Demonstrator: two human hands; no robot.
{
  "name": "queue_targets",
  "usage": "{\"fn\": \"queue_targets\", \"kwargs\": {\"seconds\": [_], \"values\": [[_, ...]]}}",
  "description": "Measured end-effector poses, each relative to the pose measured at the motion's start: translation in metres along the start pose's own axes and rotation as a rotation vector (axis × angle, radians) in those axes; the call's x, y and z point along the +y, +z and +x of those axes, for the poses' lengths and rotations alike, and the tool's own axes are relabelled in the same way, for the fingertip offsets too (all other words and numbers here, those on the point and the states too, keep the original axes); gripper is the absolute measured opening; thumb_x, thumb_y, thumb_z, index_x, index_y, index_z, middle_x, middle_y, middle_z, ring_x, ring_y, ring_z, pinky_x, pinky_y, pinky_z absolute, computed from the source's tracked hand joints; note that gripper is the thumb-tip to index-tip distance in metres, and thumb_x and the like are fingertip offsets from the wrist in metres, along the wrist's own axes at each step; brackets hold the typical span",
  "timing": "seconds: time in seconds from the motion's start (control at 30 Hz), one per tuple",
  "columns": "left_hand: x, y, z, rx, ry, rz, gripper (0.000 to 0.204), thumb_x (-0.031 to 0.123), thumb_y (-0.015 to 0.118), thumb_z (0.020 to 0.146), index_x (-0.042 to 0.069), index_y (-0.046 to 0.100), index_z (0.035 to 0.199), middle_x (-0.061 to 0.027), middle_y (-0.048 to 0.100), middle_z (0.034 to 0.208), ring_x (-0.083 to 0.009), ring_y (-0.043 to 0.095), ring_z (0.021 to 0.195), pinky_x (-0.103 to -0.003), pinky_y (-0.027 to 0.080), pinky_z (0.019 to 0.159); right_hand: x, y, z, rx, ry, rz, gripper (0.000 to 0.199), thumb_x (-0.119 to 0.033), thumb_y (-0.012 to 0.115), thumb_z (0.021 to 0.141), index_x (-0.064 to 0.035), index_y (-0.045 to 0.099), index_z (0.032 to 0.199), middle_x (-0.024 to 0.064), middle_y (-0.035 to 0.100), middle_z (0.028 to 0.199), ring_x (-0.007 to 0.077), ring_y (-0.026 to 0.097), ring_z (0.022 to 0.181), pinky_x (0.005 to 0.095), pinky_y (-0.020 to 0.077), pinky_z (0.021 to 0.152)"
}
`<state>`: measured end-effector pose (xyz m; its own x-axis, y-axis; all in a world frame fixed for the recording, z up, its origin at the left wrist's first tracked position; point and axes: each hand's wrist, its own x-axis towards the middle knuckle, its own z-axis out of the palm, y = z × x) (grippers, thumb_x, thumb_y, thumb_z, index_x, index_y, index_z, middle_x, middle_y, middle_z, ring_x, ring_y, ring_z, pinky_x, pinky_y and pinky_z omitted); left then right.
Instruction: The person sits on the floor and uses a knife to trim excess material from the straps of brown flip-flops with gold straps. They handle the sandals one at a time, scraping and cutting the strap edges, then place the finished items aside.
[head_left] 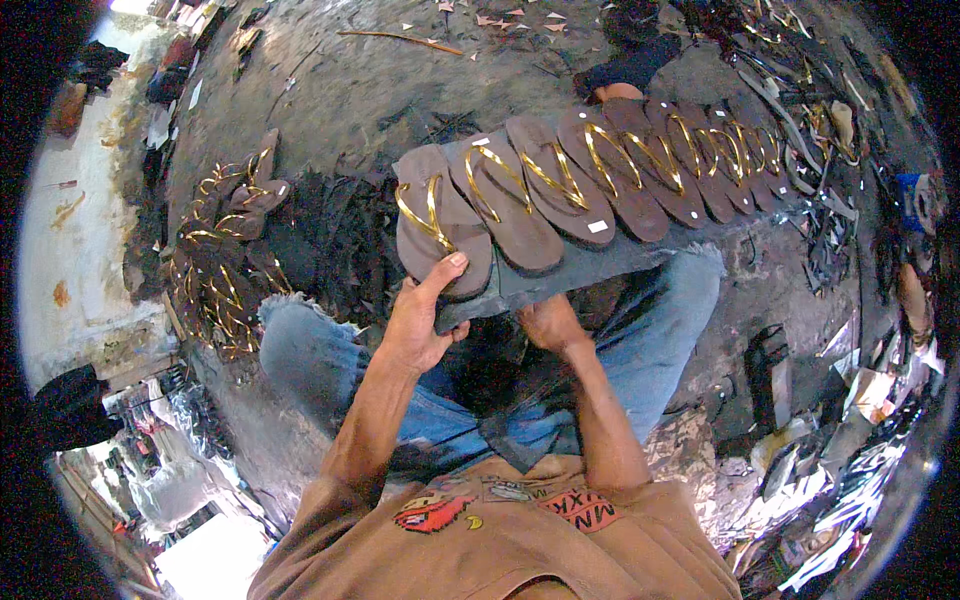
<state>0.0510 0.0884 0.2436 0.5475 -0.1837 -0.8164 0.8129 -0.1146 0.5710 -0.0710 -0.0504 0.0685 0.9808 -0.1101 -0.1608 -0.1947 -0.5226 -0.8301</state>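
A row of brown flip-flops with gold straps lies across a dark grey slab (pixel 525 288) in front of me. At the row's left end, my left hand (pixel 415 318) is closed on the heel of the nearest flip-flop (pixel 465 270). Its thumb presses on top, while the other fingers curl below the slab's edge. My right hand (pixel 555 325) is closed just under the near edge of the slab, and its fingers are partly hidden. Whatever it may hold cannot be made out. The second flip-flop (pixel 527 240) sits just right of the one under my thumb.
A pile of gold-strapped flip-flops (pixel 225 290) lies at the left, beside dark scraps (pixel 340 225). Beyond the row shows a person's limb in dark cloth (pixel 635 65). Dark strips (pixel 820 240) litter the right side; shiny plastic and paper (pixel 840 500) lie at the lower right.
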Motion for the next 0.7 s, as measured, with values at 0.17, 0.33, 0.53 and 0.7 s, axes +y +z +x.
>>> {"fn": "queue_targets", "kwargs": {"seconds": [0.17,0.33,0.53,0.7], "values": [[-0.002,0.016,0.002,0.156,0.027,-0.073,0.043,0.036,0.082,0.081,0.014,0.055,0.106,0.0001,0.06,0.088,-0.0151,0.055,0.065,-0.029,0.039,0.048,0.073,0.027,0.019,-0.214,-0.128,-0.081,0.033,-0.024,0.053,0.094,-0.0013,0.06,0.117,0.0231,0.057,0.124,0.0415,0.049,0.117,0.0477,0.0374,0.103],[-0.005,0.002,0.008,-0.002,0.013,-0.098,0.039,0.036,0.082,0.081,0.016,0.055,0.099,-0.0011,0.058,0.082,-0.0129,0.047,0.053,-0.026,0.035,0.044,0.047,0.044,0.044,-0.115,-0.053,0.052,0.035,-0.033,0.05,0.096,-0.002,0.061,0.11,0.0185,0.06,0.11,0.0357,0.051,0.101,0.0452,0.0409,0.091],[-0.016,0.006,-0.021,0.097,0.057,-0.018,0.044,0.037,0.081,0.081,0.011,0.056,0.105,-0.0026,0.061,0.087,-0.0164,0.059,0.063,-0.031,0.047,0.05,-0.001,0.067,0.102,0.044,0.107,0.286,0.043,-0.043,0.047,0.099,-0.0029,0.062,0.103,0.0129,0.063,0.093,0.0287,0.055,0.081,0.0421,0.045,0.076],[-0.047,-0.039,-0.1,0.09,0.133,0.122,0.055,0.028,0.08,0.083,0.004,0.055,0.126,-0.0055,0.066,0.104,-0.0195,0.066,0.096,-0.036,0.056,0.081,-0.052,0.072,0.128,0.178,0.22,0.668,0.052,-0.052,0.044,0.102,-0.0037,0.064,0.096,0.0082,0.066,0.079,0.0229,0.058,0.065,0.0396,0.0485,0.064]]}}
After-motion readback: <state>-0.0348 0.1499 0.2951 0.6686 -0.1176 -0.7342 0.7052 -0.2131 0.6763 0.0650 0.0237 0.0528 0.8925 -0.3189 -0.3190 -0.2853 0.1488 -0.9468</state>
